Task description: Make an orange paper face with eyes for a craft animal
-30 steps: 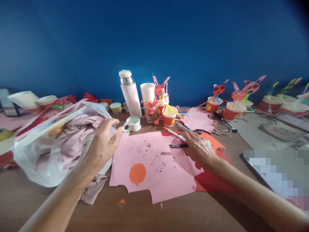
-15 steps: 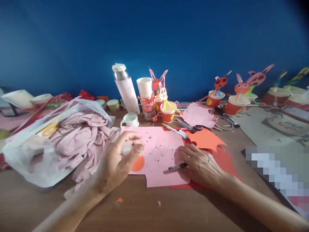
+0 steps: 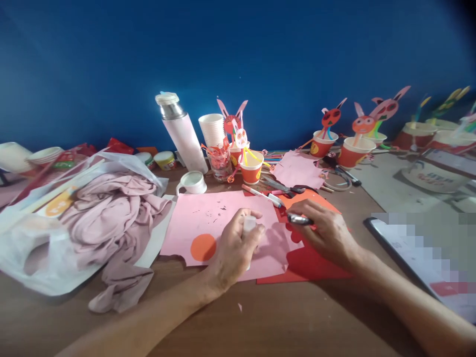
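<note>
Head-worn view, forward and down over the left hand (image 3: 236, 250) and right hand (image 3: 327, 235), toward a blue wall (image 3: 238, 49)

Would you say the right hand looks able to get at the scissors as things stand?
Probably yes: only flat orange paper lies between the right hand and the scissors, though it holds a marker.

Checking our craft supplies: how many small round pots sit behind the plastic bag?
2: a pale one and, just right of it, a yellow one, both beyond the bag. Others could be hidden behind the bag.

Wooden tabletop (image 3: 297, 307) passable before the pink paper (image 3: 193, 223), crumpled cloth (image 3: 107, 213) blocking left, scissors (image 3: 278, 186) ahead
</note>
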`<action>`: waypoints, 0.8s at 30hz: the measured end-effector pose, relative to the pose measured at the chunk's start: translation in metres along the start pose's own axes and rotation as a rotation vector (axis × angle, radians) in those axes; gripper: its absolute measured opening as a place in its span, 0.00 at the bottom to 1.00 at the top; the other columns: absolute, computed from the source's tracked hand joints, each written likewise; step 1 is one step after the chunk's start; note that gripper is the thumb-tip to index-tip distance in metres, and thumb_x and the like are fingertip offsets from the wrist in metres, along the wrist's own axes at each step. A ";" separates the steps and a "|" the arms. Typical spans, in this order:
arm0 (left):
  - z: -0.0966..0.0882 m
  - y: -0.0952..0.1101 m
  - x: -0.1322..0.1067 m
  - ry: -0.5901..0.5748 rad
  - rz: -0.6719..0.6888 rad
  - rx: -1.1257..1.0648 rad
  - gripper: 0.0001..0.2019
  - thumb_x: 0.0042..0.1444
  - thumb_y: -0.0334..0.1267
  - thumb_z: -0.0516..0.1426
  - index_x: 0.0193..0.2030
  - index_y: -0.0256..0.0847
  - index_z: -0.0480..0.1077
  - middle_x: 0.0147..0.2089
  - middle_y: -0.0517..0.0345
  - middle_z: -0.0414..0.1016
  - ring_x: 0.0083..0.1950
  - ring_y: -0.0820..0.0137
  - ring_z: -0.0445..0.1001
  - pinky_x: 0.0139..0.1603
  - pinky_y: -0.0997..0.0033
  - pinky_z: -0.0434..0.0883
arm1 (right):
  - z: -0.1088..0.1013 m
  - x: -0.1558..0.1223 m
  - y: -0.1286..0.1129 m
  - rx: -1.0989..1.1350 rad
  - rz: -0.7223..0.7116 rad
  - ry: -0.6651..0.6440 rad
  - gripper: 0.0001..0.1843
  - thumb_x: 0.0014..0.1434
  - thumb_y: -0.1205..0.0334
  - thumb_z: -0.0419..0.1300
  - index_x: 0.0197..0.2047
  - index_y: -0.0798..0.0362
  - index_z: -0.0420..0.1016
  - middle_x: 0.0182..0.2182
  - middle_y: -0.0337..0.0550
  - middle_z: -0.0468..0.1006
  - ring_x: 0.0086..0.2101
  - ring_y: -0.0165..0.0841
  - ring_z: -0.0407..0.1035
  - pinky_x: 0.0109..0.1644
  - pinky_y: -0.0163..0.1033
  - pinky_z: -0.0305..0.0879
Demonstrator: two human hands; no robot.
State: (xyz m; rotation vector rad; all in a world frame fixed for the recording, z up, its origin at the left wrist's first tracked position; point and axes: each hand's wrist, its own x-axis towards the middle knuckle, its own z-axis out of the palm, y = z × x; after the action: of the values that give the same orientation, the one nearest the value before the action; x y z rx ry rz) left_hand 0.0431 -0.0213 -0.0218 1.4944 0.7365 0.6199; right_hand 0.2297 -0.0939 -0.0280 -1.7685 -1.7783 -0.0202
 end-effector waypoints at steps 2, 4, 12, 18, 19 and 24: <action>0.003 0.001 -0.003 -0.045 0.016 -0.013 0.09 0.57 0.40 0.50 0.43 0.41 0.59 0.24 0.66 0.61 0.24 0.76 0.60 0.26 0.76 0.62 | -0.007 0.002 0.001 0.022 0.016 0.053 0.15 0.59 0.61 0.47 0.35 0.53 0.74 0.33 0.45 0.77 0.33 0.34 0.71 0.35 0.36 0.64; 0.005 0.002 -0.006 -0.105 0.057 -0.005 0.09 0.59 0.41 0.48 0.45 0.42 0.57 0.31 0.62 0.64 0.26 0.76 0.60 0.26 0.76 0.62 | -0.012 0.002 0.002 0.027 0.029 0.082 0.19 0.60 0.58 0.43 0.30 0.53 0.74 0.29 0.45 0.77 0.31 0.35 0.70 0.34 0.37 0.63; 0.000 -0.009 -0.007 -0.108 0.256 0.303 0.10 0.58 0.43 0.51 0.43 0.43 0.68 0.38 0.55 0.65 0.34 0.71 0.64 0.38 0.69 0.64 | -0.013 -0.001 0.000 0.413 0.205 -0.112 0.30 0.61 0.42 0.38 0.27 0.54 0.70 0.21 0.40 0.70 0.21 0.29 0.63 0.25 0.33 0.58; 0.000 -0.016 -0.010 -0.171 0.135 0.025 0.10 0.57 0.43 0.53 0.43 0.42 0.67 0.38 0.56 0.68 0.37 0.70 0.70 0.40 0.68 0.69 | -0.007 -0.003 0.001 0.506 0.173 -0.155 0.28 0.61 0.42 0.40 0.26 0.55 0.67 0.16 0.33 0.61 0.17 0.25 0.55 0.22 0.31 0.53; 0.001 -0.017 -0.010 -0.188 0.117 -0.009 0.10 0.57 0.43 0.54 0.43 0.41 0.67 0.38 0.55 0.69 0.37 0.70 0.71 0.40 0.68 0.70 | -0.006 -0.003 0.002 0.522 0.178 -0.151 0.27 0.61 0.43 0.41 0.27 0.55 0.66 0.16 0.33 0.61 0.17 0.24 0.55 0.22 0.31 0.53; 0.004 -0.019 -0.012 -0.212 0.093 -0.039 0.10 0.57 0.42 0.55 0.42 0.40 0.67 0.40 0.54 0.71 0.38 0.69 0.73 0.42 0.66 0.71 | -0.005 -0.003 0.004 0.532 0.206 -0.142 0.27 0.61 0.42 0.42 0.26 0.55 0.66 0.17 0.35 0.64 0.19 0.26 0.58 0.23 0.32 0.54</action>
State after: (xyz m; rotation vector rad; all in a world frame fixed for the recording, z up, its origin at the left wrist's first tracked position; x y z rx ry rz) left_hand 0.0366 -0.0335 -0.0405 1.5377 0.4920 0.5327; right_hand 0.2346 -0.0980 -0.0268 -1.5702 -1.5006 0.6185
